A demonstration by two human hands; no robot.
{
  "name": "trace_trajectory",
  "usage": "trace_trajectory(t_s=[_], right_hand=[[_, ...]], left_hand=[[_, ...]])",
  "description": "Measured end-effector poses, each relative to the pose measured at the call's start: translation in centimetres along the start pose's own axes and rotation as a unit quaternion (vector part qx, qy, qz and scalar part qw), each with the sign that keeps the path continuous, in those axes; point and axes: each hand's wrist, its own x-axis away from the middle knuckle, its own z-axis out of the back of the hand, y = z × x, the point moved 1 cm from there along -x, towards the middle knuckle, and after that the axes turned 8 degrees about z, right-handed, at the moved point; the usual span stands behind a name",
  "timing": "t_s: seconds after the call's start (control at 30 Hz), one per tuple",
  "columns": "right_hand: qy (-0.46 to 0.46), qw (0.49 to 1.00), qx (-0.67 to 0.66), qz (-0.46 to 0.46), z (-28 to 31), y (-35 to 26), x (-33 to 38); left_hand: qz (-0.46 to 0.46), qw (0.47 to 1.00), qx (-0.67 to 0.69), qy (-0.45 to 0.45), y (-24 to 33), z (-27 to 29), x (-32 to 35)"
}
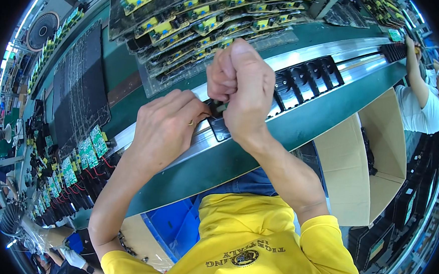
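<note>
My left hand (166, 126) is closed, its fingertips pressed together at the near end of a black plastic case (221, 131) lying on the metal rail (197, 141). Curled into a fist, my right hand (245, 83) is raised just over the same case. What sits inside that fist is hidden. A small dark and greenish part (221, 107) shows between the two hands. Right of my right hand, a row of black plastic cases (308, 82) lies side by side along the rail.
Stacked trays of yellow and black components (201, 23) stand behind my hands. Green circuit boards with red wires (80, 158) line the left. A black mat (82, 83) lies on the green bench (197, 173). An open cardboard box (345, 180) stands at right, near another person (425, 109).
</note>
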Motion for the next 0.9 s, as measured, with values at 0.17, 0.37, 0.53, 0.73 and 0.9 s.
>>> trace_trajectory(t_s=[0.17, 0.37, 0.53, 0.73, 0.9], right_hand=[[0.028, 0.999, -0.006, 0.019, -0.3, -4.5, 0.5], [-0.169, 0.787, 0.575, 0.145, 4.0, -9.6, 5.4], [-0.218, 0.664, 0.701, 0.145, 4.9, -7.7, 7.6], [-0.206, 0.660, 0.707, 0.148, 5.2, -7.2, 7.9], [-0.206, 0.669, 0.700, 0.141, 5.4, -7.0, 7.9]], left_hand=[[0.046, 0.999, 0.013, -0.001, 1.7, 0.9, 0.2], [0.116, 0.992, 0.049, 0.027, 2.7, 0.5, 0.8], [0.149, 0.986, 0.072, 0.029, 3.0, -0.4, 0.2], [0.198, 0.976, 0.093, 0.020, 2.9, -1.2, -0.6], [0.195, 0.978, 0.067, 0.014, 2.8, -1.4, -0.7]])
